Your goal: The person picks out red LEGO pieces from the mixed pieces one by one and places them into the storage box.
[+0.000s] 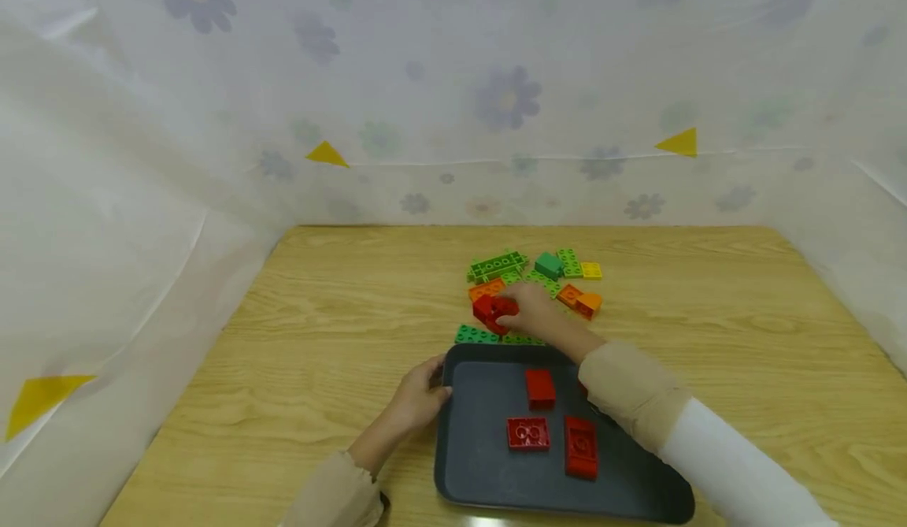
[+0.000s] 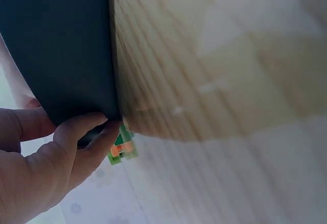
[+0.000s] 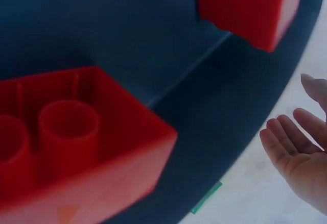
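My left hand (image 1: pixel 418 395) holds the left rim of a dark grey tray (image 1: pixel 489 488), with the thumb against the edge; the left wrist view shows the same hand (image 2: pixel 56 157) at the tray's side. Beyond the far rim, my right hand (image 1: pixel 534 313) reaches red toy building bricks (image 1: pixel 486 309). In the right wrist view that hand (image 3: pixel 299 157) has thumb and fingers spread, with nothing visible between them. Three red bricks lie in the tray: one upright (image 1: pixel 541 398), one underside up (image 1: pixel 528 434) and a longer one (image 1: pixel 581 448). Another bit of red is mostly hidden under my right sleeve.
Behind the tray lie green plates (image 1: pixel 476 335), a green lattice piece (image 1: pixel 498 267), a dark green brick (image 1: pixel 549 265), orange bricks (image 1: pixel 588 304) and a yellow piece (image 1: pixel 591 270). A flowered white curtain (image 1: pixel 453 117) rises past the wooden table (image 1: pixel 340 291).
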### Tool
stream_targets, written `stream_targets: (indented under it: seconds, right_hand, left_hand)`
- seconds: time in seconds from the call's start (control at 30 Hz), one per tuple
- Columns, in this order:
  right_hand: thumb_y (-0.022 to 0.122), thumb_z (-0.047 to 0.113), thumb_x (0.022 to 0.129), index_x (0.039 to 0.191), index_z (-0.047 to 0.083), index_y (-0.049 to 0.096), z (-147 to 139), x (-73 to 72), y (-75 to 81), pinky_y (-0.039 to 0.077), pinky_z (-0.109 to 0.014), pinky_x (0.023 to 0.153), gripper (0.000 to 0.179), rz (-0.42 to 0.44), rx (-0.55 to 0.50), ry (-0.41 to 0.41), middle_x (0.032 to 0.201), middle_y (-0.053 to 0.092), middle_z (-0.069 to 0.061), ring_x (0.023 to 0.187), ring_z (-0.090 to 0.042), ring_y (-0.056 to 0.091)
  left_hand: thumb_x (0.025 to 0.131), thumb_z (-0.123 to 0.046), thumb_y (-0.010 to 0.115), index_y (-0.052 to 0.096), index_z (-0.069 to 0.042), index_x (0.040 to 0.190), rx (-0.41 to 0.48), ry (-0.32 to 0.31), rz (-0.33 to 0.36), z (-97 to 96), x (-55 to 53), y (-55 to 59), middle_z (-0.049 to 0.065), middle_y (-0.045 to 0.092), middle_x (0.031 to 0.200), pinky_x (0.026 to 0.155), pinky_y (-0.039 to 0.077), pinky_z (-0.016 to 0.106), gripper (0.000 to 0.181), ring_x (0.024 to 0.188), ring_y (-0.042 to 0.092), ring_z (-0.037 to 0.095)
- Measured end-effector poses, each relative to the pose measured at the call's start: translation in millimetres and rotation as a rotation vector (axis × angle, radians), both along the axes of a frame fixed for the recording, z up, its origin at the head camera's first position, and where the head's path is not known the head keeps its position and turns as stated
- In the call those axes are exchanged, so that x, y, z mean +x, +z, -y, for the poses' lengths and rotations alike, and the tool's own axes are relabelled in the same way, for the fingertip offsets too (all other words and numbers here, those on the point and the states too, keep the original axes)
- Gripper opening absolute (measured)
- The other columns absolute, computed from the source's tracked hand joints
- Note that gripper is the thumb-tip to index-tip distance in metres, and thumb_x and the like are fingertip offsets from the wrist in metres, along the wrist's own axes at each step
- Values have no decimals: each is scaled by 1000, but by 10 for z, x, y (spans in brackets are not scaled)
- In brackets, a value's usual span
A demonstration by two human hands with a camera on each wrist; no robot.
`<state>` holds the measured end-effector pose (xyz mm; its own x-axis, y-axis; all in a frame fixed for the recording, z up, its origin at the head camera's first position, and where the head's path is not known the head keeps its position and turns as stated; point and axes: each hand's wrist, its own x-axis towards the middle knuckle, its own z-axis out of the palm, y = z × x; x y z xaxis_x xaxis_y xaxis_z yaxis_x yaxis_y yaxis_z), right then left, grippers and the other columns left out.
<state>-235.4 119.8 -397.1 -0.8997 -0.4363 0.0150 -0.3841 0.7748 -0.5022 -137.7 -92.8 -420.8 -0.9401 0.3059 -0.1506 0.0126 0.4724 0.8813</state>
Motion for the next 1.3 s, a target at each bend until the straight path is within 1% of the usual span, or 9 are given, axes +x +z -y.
stream_targets:
  seconds: [0.07, 0.23, 0.5, 0.63, 0.73, 0.83, 0.9, 1.07, 1.3]
  right_hand:
    - [69, 13, 82, 114, -6, 62, 25, -23, -45, 53, -42, 85, 38, -1, 42, 9, 110, 64, -21, 102, -33, 59]
    - [72, 12, 79, 105, -4, 66, 56, -23, -131, 54, -37, 75, 31, -24, 86, 15, 99, 65, -18, 91, -28, 59]
    - [71, 12, 79, 103, -3, 66, 75, 19, -171, 54, -33, 73, 29, -14, 66, -18, 98, 62, -16, 89, -25, 58]
    - [71, 11, 79, 104, -3, 66, 81, 25, -185, 54, -35, 75, 29, -15, 57, -27, 100, 61, -17, 90, -26, 59]
    - [70, 9, 80, 105, -4, 66, 76, 22, -198, 54, -36, 76, 29, -11, 24, -27, 101, 61, -19, 92, -27, 59]
    - [68, 7, 79, 106, -6, 65, 59, 23, -188, 54, -38, 76, 30, -34, -4, -15, 103, 62, -21, 93, -30, 59]
    - [68, 7, 79, 107, -7, 65, 44, 29, -172, 54, -41, 79, 31, -49, -19, -17, 104, 63, -21, 96, -32, 59]
    - [69, 10, 80, 108, -6, 65, 18, 81, -108, 53, -44, 84, 32, -73, -36, -29, 106, 64, -20, 99, -33, 59]
    - [71, 11, 80, 108, -4, 65, -7, 183, -10, 54, -40, 76, 32, -105, -52, 12, 101, 62, -18, 90, -29, 58]
  left_hand:
    - [87, 7, 50, 38, 10, 135, -4, 0, 2, -6, 6, -7, 30, 49, 129, 98, 46, 47, 49, 120, 49, 43]
    - [87, 8, 49, 39, 10, 135, -3, -5, -3, -22, 20, -14, 29, 49, 130, 100, 44, 48, 49, 121, 47, 42]
    - [87, 9, 50, 39, 11, 134, -8, -11, -23, -34, 18, 13, 31, 49, 130, 100, 45, 48, 49, 121, 47, 43]
    - [87, 8, 50, 39, 11, 134, -12, -13, -22, -34, 17, 18, 31, 48, 130, 100, 44, 48, 49, 121, 47, 42]
    - [87, 8, 50, 39, 12, 134, -14, -11, -16, -32, 17, 17, 31, 48, 130, 101, 43, 48, 49, 122, 47, 42]
    - [87, 8, 50, 38, 12, 134, -16, -8, -10, -29, 17, 14, 31, 48, 130, 101, 43, 48, 49, 122, 47, 43]
    - [87, 8, 50, 38, 13, 134, -19, -6, -13, -27, 18, 11, 32, 48, 130, 101, 44, 48, 49, 122, 47, 43]
    - [87, 8, 50, 38, 13, 134, -17, -10, -20, -20, 19, 2, 32, 48, 130, 99, 45, 48, 49, 121, 47, 43]
    - [87, 8, 50, 38, 13, 133, -13, -9, -1, -26, 11, 13, 32, 47, 130, 99, 45, 47, 49, 120, 48, 43]
